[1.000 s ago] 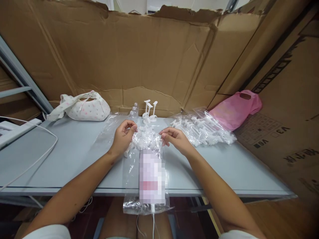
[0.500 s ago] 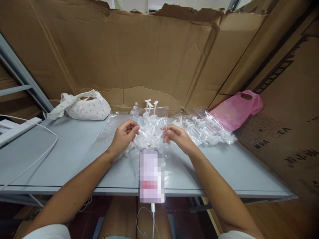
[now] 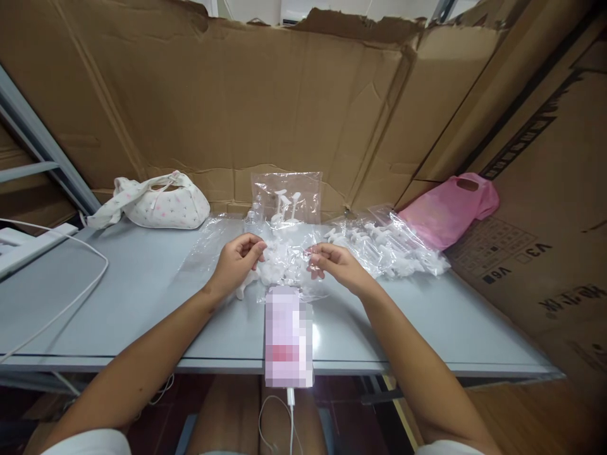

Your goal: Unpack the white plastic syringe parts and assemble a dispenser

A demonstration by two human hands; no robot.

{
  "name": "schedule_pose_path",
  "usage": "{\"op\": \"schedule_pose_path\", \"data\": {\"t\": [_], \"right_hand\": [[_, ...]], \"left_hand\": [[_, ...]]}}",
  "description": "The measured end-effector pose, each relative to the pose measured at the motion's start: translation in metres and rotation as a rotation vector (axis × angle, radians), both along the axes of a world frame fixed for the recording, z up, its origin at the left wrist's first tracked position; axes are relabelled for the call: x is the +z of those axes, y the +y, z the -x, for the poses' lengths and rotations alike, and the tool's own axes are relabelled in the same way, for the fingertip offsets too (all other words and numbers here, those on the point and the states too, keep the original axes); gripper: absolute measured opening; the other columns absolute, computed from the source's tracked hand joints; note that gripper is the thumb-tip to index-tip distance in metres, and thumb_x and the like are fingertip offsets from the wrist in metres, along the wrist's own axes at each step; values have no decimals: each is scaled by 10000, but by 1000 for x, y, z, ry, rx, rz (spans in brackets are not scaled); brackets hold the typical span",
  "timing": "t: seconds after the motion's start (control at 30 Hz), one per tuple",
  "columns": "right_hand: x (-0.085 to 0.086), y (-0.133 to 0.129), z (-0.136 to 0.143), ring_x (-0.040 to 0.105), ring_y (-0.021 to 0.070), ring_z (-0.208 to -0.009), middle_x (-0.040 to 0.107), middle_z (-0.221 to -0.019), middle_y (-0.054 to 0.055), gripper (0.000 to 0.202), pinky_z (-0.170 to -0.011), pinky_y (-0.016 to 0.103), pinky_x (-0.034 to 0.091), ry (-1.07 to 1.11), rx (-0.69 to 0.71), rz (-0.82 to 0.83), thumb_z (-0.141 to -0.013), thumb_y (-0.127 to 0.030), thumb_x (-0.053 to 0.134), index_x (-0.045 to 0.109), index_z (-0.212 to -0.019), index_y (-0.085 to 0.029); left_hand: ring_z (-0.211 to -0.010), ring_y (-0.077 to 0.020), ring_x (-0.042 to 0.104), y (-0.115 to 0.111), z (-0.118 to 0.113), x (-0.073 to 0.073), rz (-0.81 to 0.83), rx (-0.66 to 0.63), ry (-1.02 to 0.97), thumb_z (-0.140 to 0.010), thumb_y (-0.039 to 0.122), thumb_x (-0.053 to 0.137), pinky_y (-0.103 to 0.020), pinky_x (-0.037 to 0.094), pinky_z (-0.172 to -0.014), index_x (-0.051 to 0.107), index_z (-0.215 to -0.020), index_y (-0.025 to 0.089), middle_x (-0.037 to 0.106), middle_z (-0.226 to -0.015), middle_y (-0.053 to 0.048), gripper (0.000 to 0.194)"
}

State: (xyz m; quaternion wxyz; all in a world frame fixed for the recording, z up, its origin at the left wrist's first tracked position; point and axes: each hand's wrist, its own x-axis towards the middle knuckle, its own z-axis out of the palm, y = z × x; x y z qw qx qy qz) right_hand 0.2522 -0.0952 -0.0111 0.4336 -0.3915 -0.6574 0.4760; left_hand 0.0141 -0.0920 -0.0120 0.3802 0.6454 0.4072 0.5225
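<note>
Between my hands is a clear plastic bag (image 3: 286, 183), standing up in front of me and seen through. My left hand (image 3: 241, 258) pinches its left side, thumb against fingers. On the other side my right hand (image 3: 334, 262) grips the bag's right edge, with some fingers behind the film. Behind and below it lies a pile of small white plastic pieces (image 3: 279, 262). Two white upright pieces with flared tops (image 3: 289, 201) show through the bag's upper part. A phone (image 3: 288, 338) with a blurred screen lies just below my hands, a white cable plugged into it.
More clear bags of white pieces (image 3: 389, 249) lie to the right, beside a pink plastic bag (image 3: 448, 212). A white patterned handbag (image 3: 168, 205) sits at the back left. A power strip (image 3: 33, 253) is at far left. Cardboard (image 3: 237, 101) walls the grey table (image 3: 156, 303).
The clear bag has opened out and stands taller, its top edge now above the white upright pieces. My hands have stayed in nearly the same place.
</note>
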Motion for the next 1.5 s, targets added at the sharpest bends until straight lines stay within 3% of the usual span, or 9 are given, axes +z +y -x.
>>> {"op": "schedule_pose_path", "data": {"t": [0.2, 0.4, 0.67, 0.97, 1.1, 1.23, 1.3, 1.43, 1.5], "right_hand": [[-4, 1, 2, 507, 96, -480, 598, -613, -10, 297, -480, 257, 386, 28, -113, -58, -754, -462, 681, 677, -825, -174], [-1, 2, 1, 544, 112, -477, 609, -586, -10, 342, -465, 257, 365, 178, -229, -50, -723, -496, 705, 662, -830, -174], [1, -3, 0, 647, 150, -613, 685, -802, 54, 462, -558, 287, 457, 88, 65, 4, -801, -536, 621, 585, -1103, -188], [-1, -2, -1, 685, 174, -794, 697, -960, 72, 353, -659, 309, 525, 36, 98, -16, -821, -433, 636, 605, -1096, -214], [-4, 0, 0, 679, 155, -659, 680, -808, 35, 326, -580, 292, 512, 73, 32, 1, -809, -463, 635, 645, -988, -191], [-5, 3, 0, 678, 155, -612, 639, -759, 4, 336, -519, 272, 481, 134, -40, 0, -773, -473, 670, 655, -957, -192], [-5, 3, 0, 672, 151, -596, 628, -747, -2, 330, -511, 268, 469, 142, -63, 0, -773, -467, 673, 658, -958, -194], [-4, 1, -1, 668, 152, -614, 648, -768, 17, 323, -533, 272, 464, 134, -31, 12, -805, -464, 647, 652, -986, -196], [-4, 0, -1, 671, 159, -658, 678, -859, 54, 376, -559, 283, 479, 146, 54, 28, -832, -507, 600, 631, -1047, -201]], "left_hand": [[-533, -87, 461, -1, 0, 0, -41, 52, -29, -826, 412, 601, -214, 374, -511, 598, -818, 183, 526, -627, 24, 229], [-556, -104, 497, -4, 0, 1, 70, -154, 52, -804, 409, 625, -235, 419, -543, 594, -856, 178, 584, -666, -1, 239], [-628, -107, 536, 1, 0, -3, 52, -19, 64, -813, 367, 601, -209, 404, -553, 578, -791, 171, 554, -664, 13, 198], [-598, -105, 521, 2, 1, -2, 127, -58, -15, -816, 406, 617, -216, 410, -557, 581, -863, 162, 564, -639, 14, 251], [-820, -156, 615, 2, 5, -5, 111, -212, -73, -843, 463, 583, -295, 484, -762, 554, -1150, 175, 657, -996, -88, 422], [-1154, -237, 555, 2, 8, -9, 24, -528, -122, -741, 417, 727, -393, 459, -947, 187, -1458, 399, 374, -1480, -107, 898], [-1207, -256, 524, 1, 8, -9, -22, -605, -90, -665, 348, 800, -408, 460, -968, 180, -1444, 478, 252, -1550, -64, 1004], [-1182, -239, 543, -2, 3, -8, -40, -430, 61, -744, 319, 733, -382, 458, -982, 623, -1181, 296, 519, -1367, -72, 452], [-1052, -204, 615, -2, 1, -7, -20, -291, 84, -806, 337, 665, -359, 490, -925, 694, -1012, 221, 665, -1122, -75, 238]]}}
